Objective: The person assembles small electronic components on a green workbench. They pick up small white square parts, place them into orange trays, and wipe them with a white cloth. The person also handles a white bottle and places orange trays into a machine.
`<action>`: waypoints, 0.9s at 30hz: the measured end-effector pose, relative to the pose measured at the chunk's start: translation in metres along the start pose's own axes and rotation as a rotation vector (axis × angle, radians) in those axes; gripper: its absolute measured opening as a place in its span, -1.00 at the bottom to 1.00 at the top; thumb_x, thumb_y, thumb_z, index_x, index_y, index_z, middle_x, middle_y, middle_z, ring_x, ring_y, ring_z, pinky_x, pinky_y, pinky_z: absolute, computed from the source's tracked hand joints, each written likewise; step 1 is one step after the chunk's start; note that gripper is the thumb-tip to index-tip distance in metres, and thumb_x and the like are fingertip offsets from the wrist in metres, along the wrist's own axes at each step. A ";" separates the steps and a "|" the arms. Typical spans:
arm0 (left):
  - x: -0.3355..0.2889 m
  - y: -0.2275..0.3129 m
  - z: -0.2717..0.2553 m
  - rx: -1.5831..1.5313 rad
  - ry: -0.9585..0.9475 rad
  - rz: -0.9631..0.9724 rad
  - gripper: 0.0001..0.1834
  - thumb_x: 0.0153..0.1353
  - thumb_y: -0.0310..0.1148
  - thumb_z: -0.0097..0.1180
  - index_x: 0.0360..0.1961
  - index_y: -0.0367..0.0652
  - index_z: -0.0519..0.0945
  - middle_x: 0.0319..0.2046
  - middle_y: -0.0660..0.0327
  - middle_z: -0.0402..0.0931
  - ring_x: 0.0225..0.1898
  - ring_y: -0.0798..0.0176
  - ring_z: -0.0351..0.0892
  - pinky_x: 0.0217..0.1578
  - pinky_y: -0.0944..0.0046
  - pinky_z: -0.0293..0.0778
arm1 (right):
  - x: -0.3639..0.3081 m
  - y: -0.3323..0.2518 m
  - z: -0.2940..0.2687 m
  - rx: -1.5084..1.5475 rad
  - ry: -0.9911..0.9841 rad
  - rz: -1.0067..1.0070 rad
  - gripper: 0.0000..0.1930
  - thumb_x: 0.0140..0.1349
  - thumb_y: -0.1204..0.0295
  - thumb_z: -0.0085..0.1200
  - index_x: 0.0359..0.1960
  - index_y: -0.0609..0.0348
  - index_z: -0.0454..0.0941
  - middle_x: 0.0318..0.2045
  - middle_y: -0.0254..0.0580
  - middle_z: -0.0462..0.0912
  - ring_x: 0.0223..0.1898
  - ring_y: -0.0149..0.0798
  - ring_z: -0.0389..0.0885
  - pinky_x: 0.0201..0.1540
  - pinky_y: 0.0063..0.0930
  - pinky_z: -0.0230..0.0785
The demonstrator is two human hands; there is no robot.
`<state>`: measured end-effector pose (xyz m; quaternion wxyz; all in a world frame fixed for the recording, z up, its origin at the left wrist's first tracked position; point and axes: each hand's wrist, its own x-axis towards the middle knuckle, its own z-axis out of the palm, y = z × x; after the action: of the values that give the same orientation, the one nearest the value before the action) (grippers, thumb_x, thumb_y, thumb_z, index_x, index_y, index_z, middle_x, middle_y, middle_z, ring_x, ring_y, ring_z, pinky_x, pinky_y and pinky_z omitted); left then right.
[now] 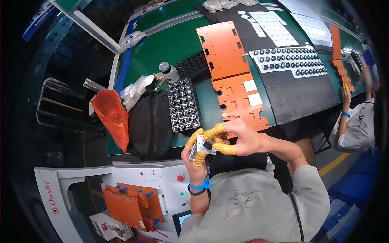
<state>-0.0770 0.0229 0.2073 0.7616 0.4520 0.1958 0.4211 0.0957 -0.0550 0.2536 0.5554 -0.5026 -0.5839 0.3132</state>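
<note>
In front of my chest, my left hand [192, 164] grips a small white circuit board [200, 145] between fingers in yellow finger cots. On that board sits a black cylindrical part [208, 144], probably a lens holder. My right hand [245, 139] comes in from the right, its yellow-cotted fingertips closed around the black part. A silvery edge shows beside the board, too small to name. Just beyond my hands lies an orange fixture plate [239, 107] with cutouts and two white squares. Left of it stands a black tray [192, 128] of round, shiny lens-like parts.
A second black tray [190, 67], a white bottle [168, 73] and an orange bag [111, 117] are on the green bench. White boards with black parts [287, 60] lie at right on dark mats. A white machine [150, 182] stands left; a co-worker [356, 125] sits right.
</note>
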 end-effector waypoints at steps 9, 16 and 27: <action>0.002 0.001 0.006 0.195 -0.056 0.172 -0.27 0.14 -0.26 0.46 0.23 -0.47 0.44 0.09 0.00 0.57 0.08 0.20 0.58 0.15 0.23 0.47 | -0.001 0.009 -0.002 -0.031 0.010 -0.059 -0.63 0.21 0.50 0.29 0.07 0.24 0.61 -0.50 -0.26 0.57 -0.55 -0.41 0.47 -0.46 -0.51 0.35; 0.006 0.002 0.005 0.314 -0.089 0.166 -0.31 0.13 -0.27 0.46 0.19 -0.46 0.49 0.02 0.04 0.62 0.01 0.28 0.61 0.09 0.29 0.48 | -0.001 0.021 -0.007 -0.089 0.012 -0.147 -0.63 0.17 0.49 0.31 0.04 0.17 0.64 -0.44 -0.18 0.63 -0.52 -0.24 0.54 -0.42 -0.38 0.38; 0.015 -0.009 0.011 0.558 -0.123 0.134 -0.44 0.20 -0.35 0.40 0.17 -0.40 0.53 -0.04 0.13 0.63 -0.06 0.35 0.60 0.00 0.32 0.51 | -0.009 0.028 -0.021 -0.296 0.052 0.008 -0.71 0.12 0.45 0.36 -0.12 0.26 0.68 -0.42 -0.08 0.66 -0.44 -0.11 0.61 -0.44 -0.33 0.39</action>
<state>-0.0571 0.0271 0.2068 0.5885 0.6807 0.2273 0.3723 0.1218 -0.0596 0.2286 0.4891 -0.5891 -0.6071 0.2125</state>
